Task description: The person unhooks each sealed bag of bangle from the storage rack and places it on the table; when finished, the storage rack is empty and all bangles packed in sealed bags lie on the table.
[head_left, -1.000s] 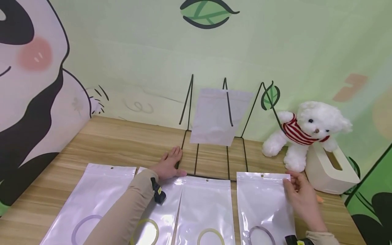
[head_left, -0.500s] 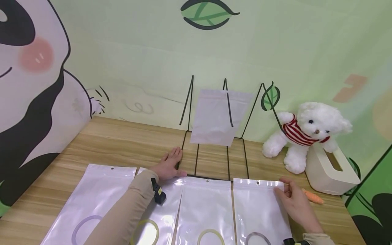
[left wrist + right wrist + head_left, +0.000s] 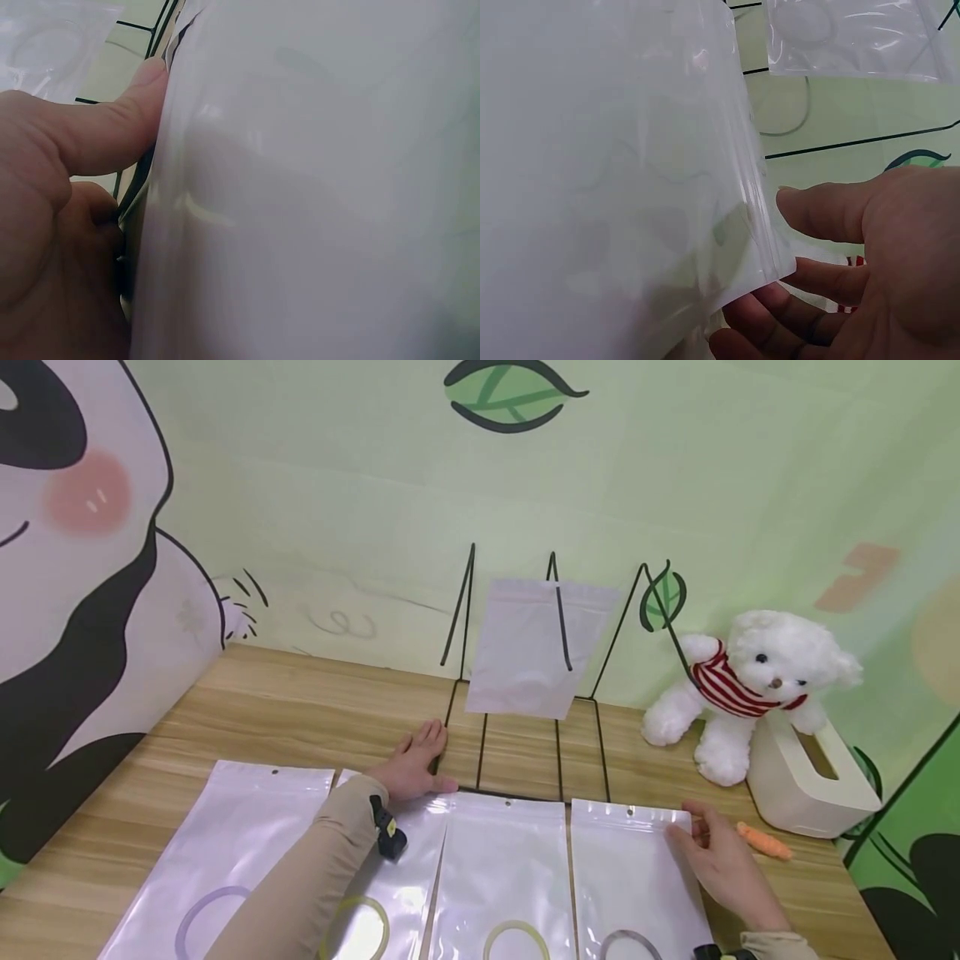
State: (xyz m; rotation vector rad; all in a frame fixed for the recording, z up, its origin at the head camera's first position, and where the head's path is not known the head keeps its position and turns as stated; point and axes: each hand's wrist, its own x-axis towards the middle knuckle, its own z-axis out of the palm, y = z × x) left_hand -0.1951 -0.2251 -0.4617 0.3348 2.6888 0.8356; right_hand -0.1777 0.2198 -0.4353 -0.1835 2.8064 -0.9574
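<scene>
Four-sided white zip bags lie side by side, each showing a ring near its lower part. My right hand is at the upper right corner of the rightmost bag. In the right wrist view its fingers reach under the bag's corner, with the thumb apart from them at the edge. My left hand rests against the front left corner of a black wire rack, fingers along its side bar. The left sleeve covers part of the second bag. Another bag hangs on the rack's middle hook.
A white teddy bear in a striped shirt sits at the right, against a cream tissue box. A small orange carrot-shaped object lies near the right hand. The wooden table meets a painted wall.
My right hand and the rightmost bag have shifted left and slightly toward me, bringing the bag close beside its neighbour. The orange object has come into fuller view. My left hand has stayed put.
</scene>
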